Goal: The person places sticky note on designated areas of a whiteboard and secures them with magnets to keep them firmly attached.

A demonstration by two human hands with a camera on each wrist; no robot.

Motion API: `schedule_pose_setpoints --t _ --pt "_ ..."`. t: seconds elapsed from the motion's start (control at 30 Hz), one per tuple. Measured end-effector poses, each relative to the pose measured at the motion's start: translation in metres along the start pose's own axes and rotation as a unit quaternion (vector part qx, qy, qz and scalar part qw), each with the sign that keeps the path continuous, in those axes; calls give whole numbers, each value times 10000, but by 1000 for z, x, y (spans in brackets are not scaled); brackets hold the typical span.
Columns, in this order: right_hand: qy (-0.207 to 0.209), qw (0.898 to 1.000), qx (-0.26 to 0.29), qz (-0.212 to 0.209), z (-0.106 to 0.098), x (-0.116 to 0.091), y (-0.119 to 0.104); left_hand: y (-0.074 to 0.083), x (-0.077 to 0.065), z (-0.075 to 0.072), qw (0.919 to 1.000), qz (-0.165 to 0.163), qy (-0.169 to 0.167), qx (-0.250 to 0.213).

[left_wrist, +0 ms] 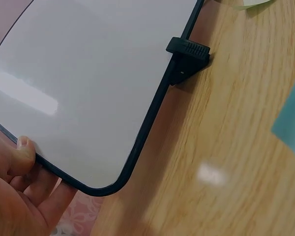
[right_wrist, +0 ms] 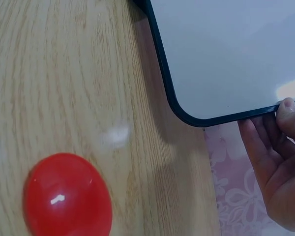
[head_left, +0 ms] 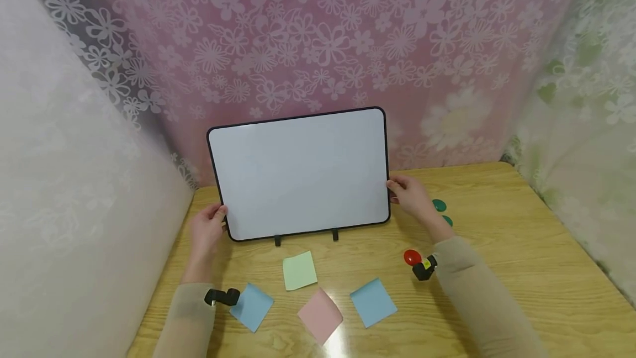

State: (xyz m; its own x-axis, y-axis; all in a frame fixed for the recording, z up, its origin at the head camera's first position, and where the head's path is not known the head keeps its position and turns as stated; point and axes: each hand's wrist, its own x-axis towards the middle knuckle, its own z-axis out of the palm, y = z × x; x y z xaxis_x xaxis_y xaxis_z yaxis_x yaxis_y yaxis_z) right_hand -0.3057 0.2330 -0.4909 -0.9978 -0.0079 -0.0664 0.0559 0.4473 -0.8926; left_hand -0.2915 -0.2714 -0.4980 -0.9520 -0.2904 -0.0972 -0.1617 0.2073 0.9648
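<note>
A blank whiteboard [head_left: 303, 175] with a thin black frame stands upright, leaning back a little, towards the rear of the table. Two small black feet [head_left: 277, 240] show under its lower edge; one stand foot [left_wrist: 189, 56] is clipped over the frame in the left wrist view. My left hand [head_left: 206, 228] grips the left edge near the bottom corner, thumb on the front and fingers behind. On the opposite edge my right hand [head_left: 409, 195] pinches the frame the same way, a bit higher up. Its thumb [right_wrist: 286, 110] presses the frame's front.
In front of the board lie a green sticky note [head_left: 300, 270], a pink one [head_left: 321, 316] and two blue ones [head_left: 374, 303]. A red round magnet [head_left: 412, 257] lies near my right wrist, with two green ones [head_left: 439, 205] behind it. Flowered curtains [head_left: 323, 43] hang behind the table.
</note>
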Motion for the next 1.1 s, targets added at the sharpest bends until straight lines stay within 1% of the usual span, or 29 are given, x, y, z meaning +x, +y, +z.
schedule_pose_setpoints --t 0.1,0.23,0.4,0.57,0.77,0.93,1.1 --pt "-27 10000 0 59 -3 -4 1 2 4 4 10000 33 -22 85" --pt "3 9999 60 94 -7 -9 2 5 8 8 10000 63 33 55" --pt "52 9999 139 18 -9 -11 5 6 9 14 9998 75 195 -46" --pt "32 9996 276 46 -8 -12 7 5 9 17 9994 87 337 46" --pt "90 9994 325 88 -9 -14 7 6 8 18 9996 56 265 71" --pt "130 9993 332 57 -9 -15 9 4 10 19 9996 107 256 15" --pt "116 9993 366 24 -8 -14 9 -1 11 18 9994 140 266 -147"
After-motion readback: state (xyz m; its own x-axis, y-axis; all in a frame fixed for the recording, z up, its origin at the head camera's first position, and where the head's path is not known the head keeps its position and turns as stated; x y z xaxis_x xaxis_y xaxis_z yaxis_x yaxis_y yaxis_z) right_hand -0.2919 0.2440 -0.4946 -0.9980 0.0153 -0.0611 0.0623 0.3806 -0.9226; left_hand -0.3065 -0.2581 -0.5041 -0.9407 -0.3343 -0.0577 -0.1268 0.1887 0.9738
